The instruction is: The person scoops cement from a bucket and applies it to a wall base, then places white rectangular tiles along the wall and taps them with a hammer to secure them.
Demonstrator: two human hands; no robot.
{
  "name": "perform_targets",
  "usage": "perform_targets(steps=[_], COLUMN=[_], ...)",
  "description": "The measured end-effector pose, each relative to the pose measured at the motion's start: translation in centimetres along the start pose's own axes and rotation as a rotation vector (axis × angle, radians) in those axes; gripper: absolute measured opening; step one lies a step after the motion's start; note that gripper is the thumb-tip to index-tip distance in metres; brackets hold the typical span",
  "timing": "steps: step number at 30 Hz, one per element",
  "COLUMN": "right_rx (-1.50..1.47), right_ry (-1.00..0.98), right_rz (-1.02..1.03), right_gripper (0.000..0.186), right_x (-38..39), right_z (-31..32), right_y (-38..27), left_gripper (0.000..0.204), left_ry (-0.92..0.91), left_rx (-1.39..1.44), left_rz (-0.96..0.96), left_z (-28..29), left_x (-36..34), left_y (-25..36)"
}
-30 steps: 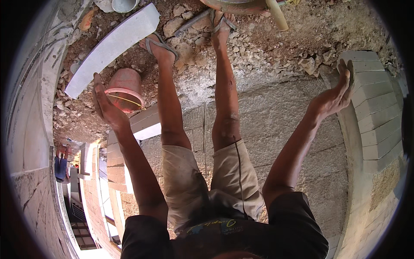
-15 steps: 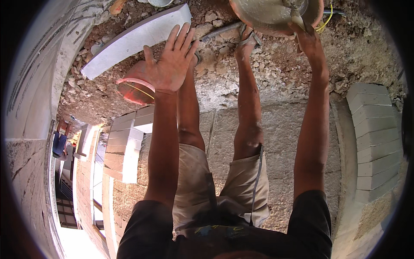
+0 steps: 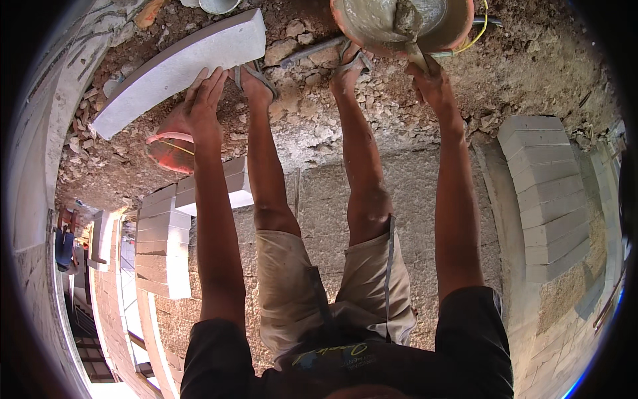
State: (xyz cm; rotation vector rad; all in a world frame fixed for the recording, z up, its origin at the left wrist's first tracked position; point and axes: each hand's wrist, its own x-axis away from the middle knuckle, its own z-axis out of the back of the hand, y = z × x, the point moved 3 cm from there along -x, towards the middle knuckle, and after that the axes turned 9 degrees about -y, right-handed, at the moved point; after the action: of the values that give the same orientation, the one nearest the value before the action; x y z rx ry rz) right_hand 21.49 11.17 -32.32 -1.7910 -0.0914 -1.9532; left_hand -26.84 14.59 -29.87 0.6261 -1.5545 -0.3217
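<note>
My left hand (image 3: 203,110) reaches forward with its fingers stretched flat against the near edge of a long white block (image 3: 179,63) lying on the rubble. My right hand (image 3: 432,83) is closed around the handle of a trowel (image 3: 407,26), whose blade sits in wet grey mortar inside an orange pan (image 3: 458,30) at the top. My sandalled feet (image 3: 256,83) stand on the rubble between block and pan. An orange bucket (image 3: 166,153) sits just below my left wrist.
Stacked white blocks (image 3: 163,239) form a wall course at left, with a long drop beyond. More white blocks (image 3: 548,199) curve along the right. A rough concrete slab (image 3: 425,186) lies underfoot, and a metal rod (image 3: 312,52) rests by my feet.
My left hand has moved forward from above the orange bucket onto the white block. My right hand has swung in from the right-hand wall up to the mortar pan and closed on the trowel.
</note>
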Motion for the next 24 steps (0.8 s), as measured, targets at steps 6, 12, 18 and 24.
perform_targets(steps=[6, 12, 18, 24], right_rx=[0.263, 0.15, -0.263, -0.203], right_ry=[0.116, 0.273, 0.161, -0.005], right_rz=[-0.021, 0.394, 0.528, 0.237], right_gripper=[0.045, 0.046, 0.037, 0.035], right_x=[-2.0, -1.5, -3.1, -2.7], right_z=[0.7, -1.6, -5.3, -5.0], right_y=[-0.6, 0.3, -0.4, -2.2], left_gripper=[0.046, 0.037, 0.032, 0.033], left_ry=[0.1, 0.097, 0.163, 0.118], left_rx=[-0.066, -0.037, -0.051, -0.093], left_rz=[0.054, -0.075, -0.035, -0.087], left_z=[0.8, -0.4, -1.7, -1.5], left_x=[0.2, -0.6, -1.2, -1.0], left_y=[-3.7, -5.6, -3.1, -2.2])
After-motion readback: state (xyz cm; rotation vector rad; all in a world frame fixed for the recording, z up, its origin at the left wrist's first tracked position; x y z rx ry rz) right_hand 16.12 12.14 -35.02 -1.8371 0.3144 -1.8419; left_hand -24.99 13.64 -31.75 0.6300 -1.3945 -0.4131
